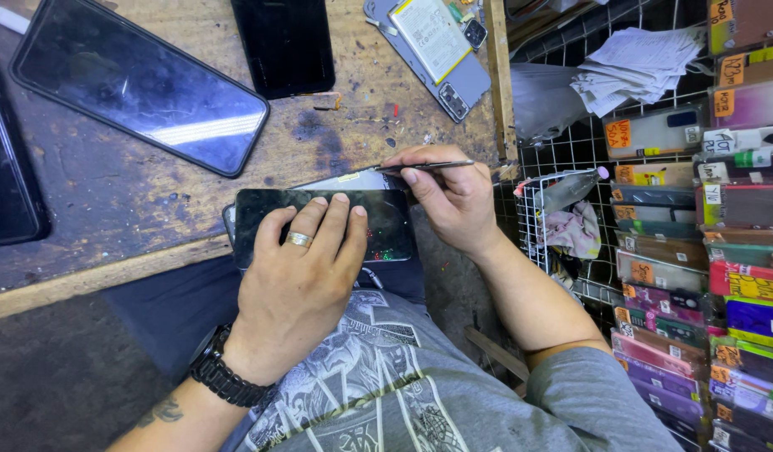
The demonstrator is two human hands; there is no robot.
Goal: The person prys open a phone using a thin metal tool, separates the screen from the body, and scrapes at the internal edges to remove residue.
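Flat on the dark phone at the table edge lay the left hand, fingers spread. Right hand pinched a thin metal tool at its top edge. Screen looked partly lifted, not off yet.

Worn wooden workbench, wire rack beside.

Around the phone under the two hands, I counted three more dark-screened phones on the counter, one opened phone back beyond it, and one thin tool.
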